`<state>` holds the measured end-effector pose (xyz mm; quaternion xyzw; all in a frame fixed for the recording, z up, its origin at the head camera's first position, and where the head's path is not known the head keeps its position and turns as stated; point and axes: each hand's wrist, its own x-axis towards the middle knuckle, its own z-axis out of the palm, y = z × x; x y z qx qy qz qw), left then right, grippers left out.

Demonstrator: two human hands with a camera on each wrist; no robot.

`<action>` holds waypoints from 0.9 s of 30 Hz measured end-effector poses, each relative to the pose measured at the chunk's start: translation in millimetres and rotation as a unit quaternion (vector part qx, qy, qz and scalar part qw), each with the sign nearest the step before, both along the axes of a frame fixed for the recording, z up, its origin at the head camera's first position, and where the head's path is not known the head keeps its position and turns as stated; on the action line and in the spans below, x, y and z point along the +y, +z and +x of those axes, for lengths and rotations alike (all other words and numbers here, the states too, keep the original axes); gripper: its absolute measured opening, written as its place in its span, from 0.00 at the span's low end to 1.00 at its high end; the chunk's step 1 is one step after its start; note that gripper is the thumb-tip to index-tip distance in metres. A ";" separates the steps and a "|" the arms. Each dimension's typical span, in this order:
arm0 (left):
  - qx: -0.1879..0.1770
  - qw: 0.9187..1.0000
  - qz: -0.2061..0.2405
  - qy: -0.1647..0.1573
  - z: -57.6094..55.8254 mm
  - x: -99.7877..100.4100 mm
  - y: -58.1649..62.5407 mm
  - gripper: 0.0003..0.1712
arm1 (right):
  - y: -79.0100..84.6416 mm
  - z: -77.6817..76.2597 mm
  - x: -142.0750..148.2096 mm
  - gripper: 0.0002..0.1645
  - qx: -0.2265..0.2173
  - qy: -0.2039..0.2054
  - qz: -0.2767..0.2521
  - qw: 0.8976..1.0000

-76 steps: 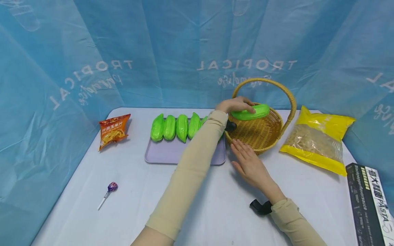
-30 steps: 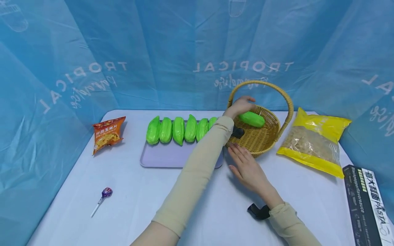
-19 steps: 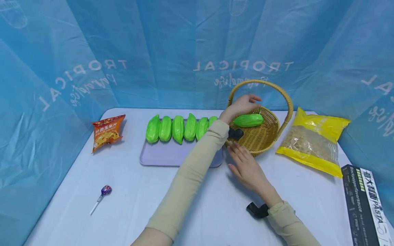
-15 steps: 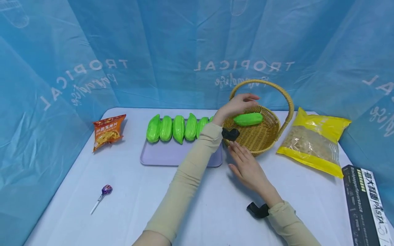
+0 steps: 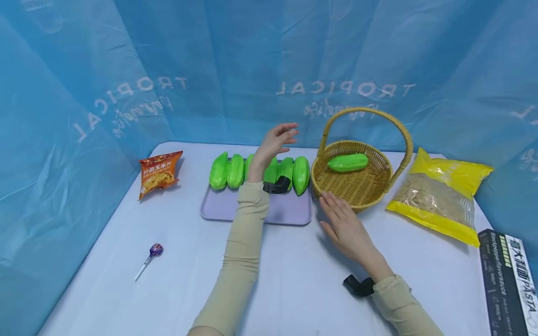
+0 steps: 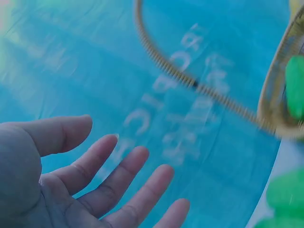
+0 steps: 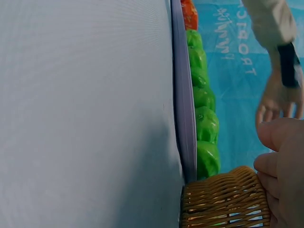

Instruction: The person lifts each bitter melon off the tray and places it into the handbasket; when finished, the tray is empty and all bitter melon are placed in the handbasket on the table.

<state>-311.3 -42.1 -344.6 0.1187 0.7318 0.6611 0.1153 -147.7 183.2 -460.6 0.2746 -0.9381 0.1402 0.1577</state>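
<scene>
My left hand (image 5: 273, 148) hovers over the back of a lilac tray (image 5: 290, 212), holding nothing; its fingers are relaxed and spread in the left wrist view. Several bright green, ribbed, gourd-shaped pieces (image 5: 301, 175) lie in a row on that tray, some partly hidden behind the hand and wrist. One more green gourd-shaped piece (image 5: 348, 162) lies inside a wicker basket (image 5: 353, 189) with a tall arched handle, just right of the tray. The straight fingers of my right hand (image 5: 346, 231) rest against the basket's near left rim.
An orange snack bag (image 5: 159, 173) lies at the back left, and a lollipop (image 5: 152, 256) nearer the front left. Right of the basket are a yellow pasta bag (image 5: 439, 196) and a black-and-white pasta box (image 5: 506, 280). A blue curtain (image 5: 235, 70) encloses the table.
My left hand lowered a green gourd-shaped piece into the basket and let go of it. It then moved left, out over the tray. The right hand has stayed at the basket rim.
</scene>
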 end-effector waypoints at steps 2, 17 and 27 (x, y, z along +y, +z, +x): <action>-0.007 0.999 0.018 0.033 2.2 -14.6 -2.8 0.25 | 0.4 -0.6 2.4 0.37 0.007 -0.002 -0.002 1.000; 0.005 0.956 -0.018 0.294 24.0 -128.1 -32.8 0.24 | 2.2 -0.2 0.0 0.37 -0.006 0.002 0.002 1.000; -0.025 0.924 -0.078 0.374 23.9 -151.6 -55.1 0.24 | 0.7 0.4 -0.1 0.37 0.001 0.004 -0.001 1.000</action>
